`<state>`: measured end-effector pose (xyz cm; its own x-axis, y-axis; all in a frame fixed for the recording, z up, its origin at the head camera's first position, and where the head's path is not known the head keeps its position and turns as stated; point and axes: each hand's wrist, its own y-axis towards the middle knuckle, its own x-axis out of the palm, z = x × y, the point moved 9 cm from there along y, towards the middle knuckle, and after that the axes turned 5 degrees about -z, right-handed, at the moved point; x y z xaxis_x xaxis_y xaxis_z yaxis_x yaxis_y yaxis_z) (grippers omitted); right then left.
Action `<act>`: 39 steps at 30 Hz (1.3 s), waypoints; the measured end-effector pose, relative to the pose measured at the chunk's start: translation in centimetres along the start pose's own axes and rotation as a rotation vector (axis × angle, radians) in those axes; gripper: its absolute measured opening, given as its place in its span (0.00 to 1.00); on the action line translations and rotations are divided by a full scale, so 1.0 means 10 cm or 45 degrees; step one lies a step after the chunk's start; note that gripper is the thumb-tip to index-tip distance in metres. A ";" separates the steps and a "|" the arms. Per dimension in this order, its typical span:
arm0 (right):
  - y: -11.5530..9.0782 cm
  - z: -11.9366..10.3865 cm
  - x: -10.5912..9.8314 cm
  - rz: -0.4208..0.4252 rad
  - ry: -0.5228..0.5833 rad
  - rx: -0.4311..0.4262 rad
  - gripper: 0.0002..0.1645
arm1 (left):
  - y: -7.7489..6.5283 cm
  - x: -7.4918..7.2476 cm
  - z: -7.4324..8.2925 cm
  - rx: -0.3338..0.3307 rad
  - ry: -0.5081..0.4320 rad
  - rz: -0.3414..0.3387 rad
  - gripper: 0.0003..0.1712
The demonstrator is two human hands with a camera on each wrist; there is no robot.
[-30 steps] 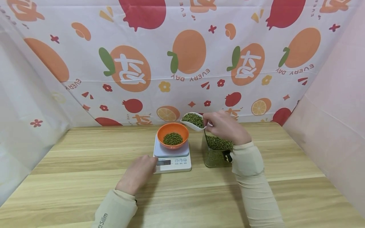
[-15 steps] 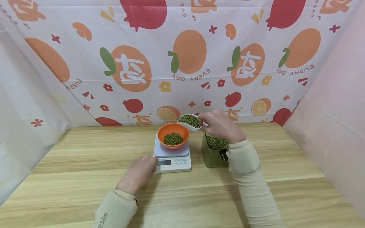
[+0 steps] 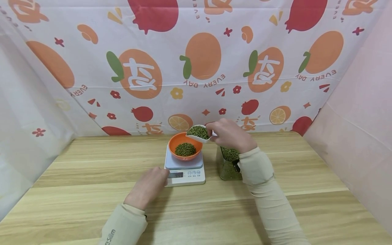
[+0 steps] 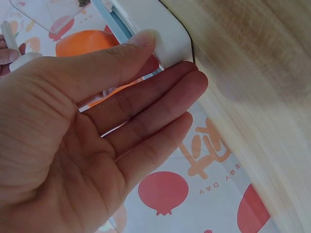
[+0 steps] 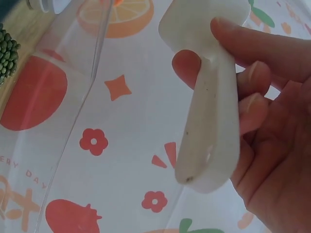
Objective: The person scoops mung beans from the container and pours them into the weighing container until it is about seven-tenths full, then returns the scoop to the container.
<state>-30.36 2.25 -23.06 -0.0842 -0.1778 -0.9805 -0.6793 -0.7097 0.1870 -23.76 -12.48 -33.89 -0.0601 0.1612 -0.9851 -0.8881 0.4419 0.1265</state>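
My right hand [image 3: 231, 134] pinches the handle of a white scoop [image 5: 209, 136] between thumb and fingers. The scoop, heaped with green mung beans [image 3: 198, 131], is held with its tip over the right rim of an orange bowl [image 3: 176, 140]. A pile of mung beans lies inside that bowl, which stands on a white kitchen scale [image 3: 186, 181]. At the scale's front left corner is my left hand [image 3: 150, 185]. The left wrist view shows its thumb and fairly straight fingers [image 4: 160, 104] touching that corner.
A clear container [image 3: 227, 172] of mung beans stands right of the scale, partly hidden by my right forearm. A fruit-print cloth [image 3: 205, 95] hangs behind the wooden table [image 3: 196, 217], with pale cloth at both sides.
My right hand has carried the full scoop left and slightly down, from beside the bowl to over its right rim. The left hand stays where it was at the scale.
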 end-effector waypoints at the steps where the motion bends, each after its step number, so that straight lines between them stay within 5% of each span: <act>1: 0.01 -0.01 0.01 -0.017 -0.008 0.006 0.07 | 0.00 0.00 0.00 -0.001 -0.003 -0.001 0.06; 18: 0.14 -0.10 0.15 -0.179 -0.098 0.039 0.03 | 0.00 0.01 -0.02 0.005 -0.019 0.006 0.06; 39: 0.19 -0.22 0.02 -0.088 -0.266 0.009 0.05 | 0.00 -0.01 0.00 0.006 -0.004 0.008 0.05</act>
<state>-30.07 -0.64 -22.77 -0.1859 0.0171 -0.9824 -0.6940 -0.7101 0.1189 -23.75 -12.53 -33.79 -0.0641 0.1670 -0.9839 -0.8854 0.4453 0.1332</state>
